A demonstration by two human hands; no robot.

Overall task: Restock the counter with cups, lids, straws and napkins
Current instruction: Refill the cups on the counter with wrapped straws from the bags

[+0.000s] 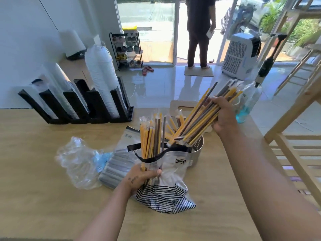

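Here, the long light wooden counter fills the lower part of the view. At its far left edge stands a black slotted dispenser rack loaded with leaning stacks of clear plastic cups and white lids. Near the middle lies a crumpled clear plastic wrap, and just beside it a flat zip bag of grey straws. The left hand is closed around a clear zip bag with a black-striped bottom, upright yellow and brown wrapped straws standing in it. Behind the bag sits a pale perforated cylindrical holder. The right hand grips a tilted bundle of yellow and grey wrapped straws, its lower ends at the holder's mouth.
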